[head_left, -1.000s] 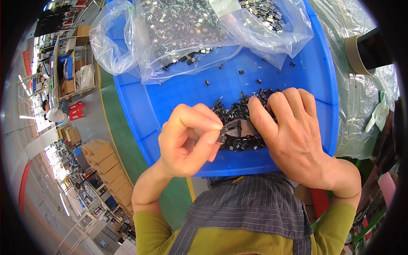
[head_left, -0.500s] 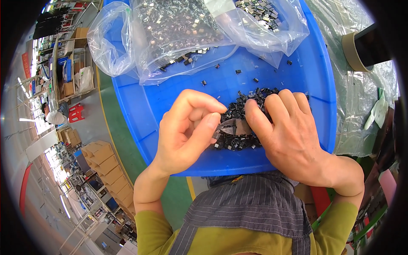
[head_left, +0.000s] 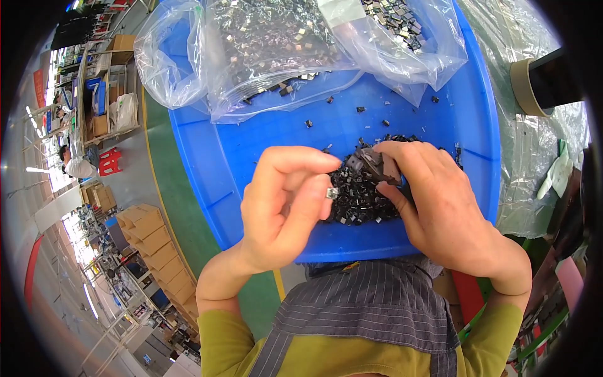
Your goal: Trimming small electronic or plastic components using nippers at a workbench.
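My left hand (head_left: 276, 210) is closed, pinching a small shiny metal-and-black part (head_left: 332, 193) between thumb and fingertips. In my right hand (head_left: 443, 204) are cutting pliers (head_left: 388, 168), gripped with the dark jaws tilted up and toward the left. A short gap separates the jaws from the pinched part. Below both hands lies a heap of tiny black parts (head_left: 361, 204), partly covered by the fingers and pliers. The heap sits in a large blue plastic tub (head_left: 235, 147). My palm hides most of the plier handles.
Clear plastic bags (head_left: 276, 56) full of small silver-and-black parts fill the tub's far side. Several loose pieces are scattered before them. To the right are a tape roll (head_left: 521, 88) and a white-green glove (head_left: 558, 171) on plastic sheeting. Cardboard boxes (head_left: 154, 242) stand on the left.
The pliers have swung up and away from my left fingertips, where their jaws were before. The small part now shows in my left pinch. My right fingers have shifted around the pliers.
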The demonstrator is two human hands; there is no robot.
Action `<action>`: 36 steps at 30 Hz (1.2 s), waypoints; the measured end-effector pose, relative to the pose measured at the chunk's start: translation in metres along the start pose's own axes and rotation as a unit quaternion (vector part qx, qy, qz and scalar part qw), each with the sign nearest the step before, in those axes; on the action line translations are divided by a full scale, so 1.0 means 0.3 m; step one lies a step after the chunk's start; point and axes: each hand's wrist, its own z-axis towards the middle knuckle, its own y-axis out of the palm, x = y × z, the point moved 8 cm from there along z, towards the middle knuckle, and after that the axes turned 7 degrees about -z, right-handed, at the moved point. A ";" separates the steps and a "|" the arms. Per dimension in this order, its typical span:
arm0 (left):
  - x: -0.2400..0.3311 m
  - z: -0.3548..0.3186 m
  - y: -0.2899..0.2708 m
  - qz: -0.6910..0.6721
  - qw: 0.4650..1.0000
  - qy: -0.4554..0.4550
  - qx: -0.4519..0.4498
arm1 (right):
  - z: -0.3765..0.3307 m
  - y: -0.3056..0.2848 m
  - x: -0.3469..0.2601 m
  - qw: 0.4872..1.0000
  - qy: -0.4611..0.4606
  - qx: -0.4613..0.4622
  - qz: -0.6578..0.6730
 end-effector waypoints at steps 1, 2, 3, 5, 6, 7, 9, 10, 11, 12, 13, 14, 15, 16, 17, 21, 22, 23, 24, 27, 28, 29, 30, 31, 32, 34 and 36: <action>0.007 0.003 0.008 0.017 1.000 0.009 0.002 | 0.002 0.017 0.006 0.998 0.016 -0.056 0.025; 0.013 0.004 0.012 0.035 0.999 0.018 0.003 | 0.002 0.018 0.006 0.998 0.015 -0.056 0.025; 0.011 0.002 0.010 0.024 1.000 0.012 -0.011 | -0.001 0.032 -0.009 0.996 -0.014 -0.085 0.019; 0.010 0.004 0.015 0.046 0.999 0.025 -0.005 | -0.010 0.042 -0.024 0.993 -0.046 -0.113 -0.002; 0.014 0.000 0.012 0.072 0.997 0.036 0.004 | -0.012 0.040 -0.025 0.992 -0.048 -0.113 -0.001; 0.017 0.000 0.011 0.074 0.997 0.036 0.006 | -0.011 0.027 -0.018 0.995 -0.034 -0.098 0.010; 0.017 0.006 0.010 0.073 0.997 0.025 0.005 | -0.009 0.008 -0.004 0.997 -0.019 -0.073 0.015; 0.016 0.006 0.007 0.072 0.997 0.023 0.006 | -0.010 0.008 -0.002 0.997 -0.019 -0.074 0.015; 0.016 0.006 0.006 0.075 0.997 0.025 0.002 | -0.011 0.008 0.001 0.997 -0.015 -0.076 0.012; 0.017 0.006 0.007 0.078 0.997 0.028 -0.002 | -0.014 0.008 0.004 0.997 -0.011 -0.076 0.010; 0.015 0.007 0.007 0.079 0.997 0.028 -0.002 | -0.016 0.006 0.004 0.997 -0.012 -0.076 0.010; 0.013 0.009 0.008 0.079 0.996 0.030 -0.002 | -0.019 0.002 0.010 0.997 0.002 -0.074 0.032; 0.013 0.011 0.006 0.081 0.996 0.033 -0.003 | -0.021 -0.002 0.015 0.996 0.016 -0.071 0.055; 0.014 0.011 0.006 0.082 0.996 0.032 -0.002 | -0.024 -0.009 0.012 0.996 0.015 -0.072 0.056; 0.011 0.011 -0.001 0.075 0.997 0.019 0.010 | -0.028 -0.027 0.009 0.997 0.015 -0.059 0.037; -0.004 0.011 -0.018 0.031 0.999 -0.020 0.009 | -0.053 -0.050 -0.010 0.999 -0.020 -0.024 -0.037; -0.004 0.012 -0.022 0.032 0.999 -0.019 0.010 | -0.056 -0.057 -0.002 0.999 -0.021 -0.023 -0.038; -0.015 0.011 -0.029 -0.011 0.999 -0.033 0.017 | -0.060 -0.070 0.011 1.000 -0.015 -0.017 0.016; -0.025 0.009 -0.037 -0.054 0.997 -0.046 0.024 | -0.064 -0.080 0.021 0.997 -0.011 -0.011 0.070; -0.027 0.018 -0.058 -0.067 0.996 -0.048 0.045 | -0.087 -0.130 0.046 0.996 0.027 0.070 0.041; -0.029 0.022 -0.068 -0.084 0.994 -0.034 0.057 | -0.098 -0.119 0.036 0.998 0.015 0.053 0.036; -0.023 0.024 -0.073 -0.084 0.995 -0.003 0.057 | -0.100 -0.116 0.014 0.998 -0.014 0.043 0.033; -0.022 0.018 -0.074 -0.082 0.995 0.001 0.060 | -0.103 -0.115 0.012 0.998 -0.020 0.044 0.033; 0.010 0.009 -0.065 -0.010 0.997 0.054 0.048 | -0.108 -0.111 0.021 0.998 -0.015 0.050 0.043; 0.042 -0.001 -0.053 0.062 0.992 0.106 0.036 | -0.108 -0.113 0.027 0.997 -0.010 0.055 0.055; 0.083 -0.027 -0.005 0.167 0.970 0.175 -0.018 | -0.110 -0.121 0.018 0.996 -0.009 0.066 0.051; 0.100 -0.045 0.012 0.210 0.950 0.227 -0.039 | -0.108 -0.121 0.017 0.997 -0.009 0.073 0.024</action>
